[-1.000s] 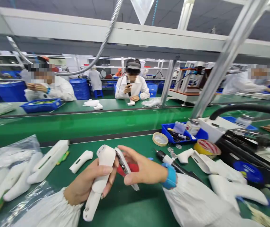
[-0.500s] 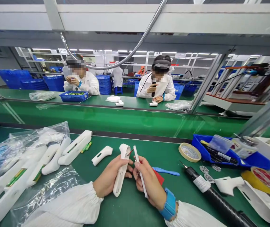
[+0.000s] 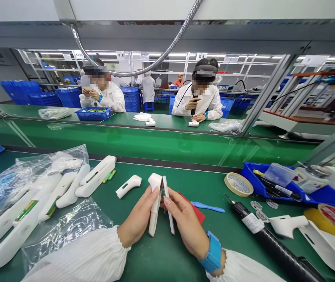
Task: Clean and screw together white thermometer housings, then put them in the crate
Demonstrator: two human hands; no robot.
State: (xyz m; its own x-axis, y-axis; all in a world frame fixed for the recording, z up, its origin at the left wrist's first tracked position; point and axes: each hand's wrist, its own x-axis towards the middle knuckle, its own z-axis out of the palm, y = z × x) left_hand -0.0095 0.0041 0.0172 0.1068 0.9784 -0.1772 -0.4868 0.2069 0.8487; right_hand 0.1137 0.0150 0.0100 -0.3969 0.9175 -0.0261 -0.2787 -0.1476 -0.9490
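A: What is on the left of the desk (image 3: pixel 161 260)?

B: Several white housings (image 3: pixel 45 196), some with a clear plastic bag (image 3: pixel 80 154). Then a small white cover (image 3: pixel 129 186), nearer to the far edge.

A: And the hands?

B: The left hand (image 3: pixel 138 217) has its grip folded around a white shell (image 3: pixel 154 181), at the middle of the desk. The right hand (image 3: pixel 186 217) pinches a thin white part (image 3: pixel 171 222) between thumb and fingers. The two pieces lean close at the top and stand apart below.

A: What could go wrong?

B: In the upper gap is something thin, too small to name. I think it could be trapped if the pieces press together crookedly. Also, a loose pinch could drop the thin part.

A: And further right?

B: A red card (image 3: pixel 198 215), a blue tool (image 3: pixel 208 206), then a black screwdriver (image 3: pixel 268 237) slanting toward the near edge.
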